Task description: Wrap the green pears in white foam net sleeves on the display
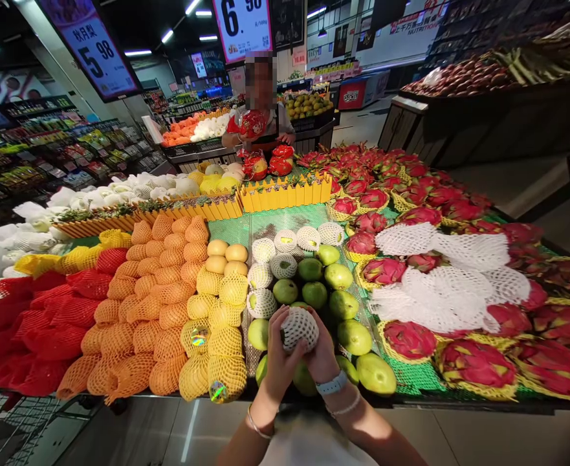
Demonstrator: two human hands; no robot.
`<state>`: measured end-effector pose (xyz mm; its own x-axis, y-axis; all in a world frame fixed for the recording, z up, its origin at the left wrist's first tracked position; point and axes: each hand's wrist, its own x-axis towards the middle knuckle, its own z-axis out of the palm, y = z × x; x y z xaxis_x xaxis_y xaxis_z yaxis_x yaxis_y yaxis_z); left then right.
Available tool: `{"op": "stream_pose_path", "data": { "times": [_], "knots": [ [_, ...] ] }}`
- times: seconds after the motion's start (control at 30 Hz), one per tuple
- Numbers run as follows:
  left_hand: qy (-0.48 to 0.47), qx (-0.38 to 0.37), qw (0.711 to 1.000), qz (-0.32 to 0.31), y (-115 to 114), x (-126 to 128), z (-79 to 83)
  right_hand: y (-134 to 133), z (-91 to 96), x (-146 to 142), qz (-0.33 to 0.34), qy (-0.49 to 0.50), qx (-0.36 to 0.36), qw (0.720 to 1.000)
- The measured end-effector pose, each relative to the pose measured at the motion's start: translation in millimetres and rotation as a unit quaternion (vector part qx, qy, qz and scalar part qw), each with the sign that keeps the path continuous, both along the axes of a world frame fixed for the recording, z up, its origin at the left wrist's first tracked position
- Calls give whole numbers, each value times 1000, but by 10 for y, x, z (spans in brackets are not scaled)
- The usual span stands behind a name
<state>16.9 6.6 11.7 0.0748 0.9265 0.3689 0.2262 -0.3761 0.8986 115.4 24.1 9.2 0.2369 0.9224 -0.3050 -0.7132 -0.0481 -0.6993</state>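
Between my two hands is a round green fruit in a white foam net [300,329], lifted above the front of the display. My left hand [279,356] wraps its left side and my right hand [322,355] wraps its right side, fingers curled round it. Bare green fruits [341,276] lie around and beyond my hands. At the far end of that section, several netted fruits [285,241] sit in white foam sleeves. A heap of loose white foam nets [435,299] rests on the dragon fruits to the right.
Orange-netted fruits [168,291] and yellow-netted fruits [226,317] fill the left, with red-netted fruits [66,310] beyond. Dragon fruits [476,364] cover the right. A low yellow fence [287,196] divides the display. Behind it, a person [260,123] handles a red-wrapped item. A wire cart [17,427] stands lower left.
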Motion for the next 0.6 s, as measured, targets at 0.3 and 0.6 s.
{"op": "stream_pose_path", "data": {
  "times": [0.3,0.6],
  "knots": [
    [-167,-128,976,58,2,143,-56,-56,143,-1,-121,-128,56,983],
    [-293,-211,931,57,-16,82,-38,-73,294,147,-94,-153,160,971]
  ]
}}
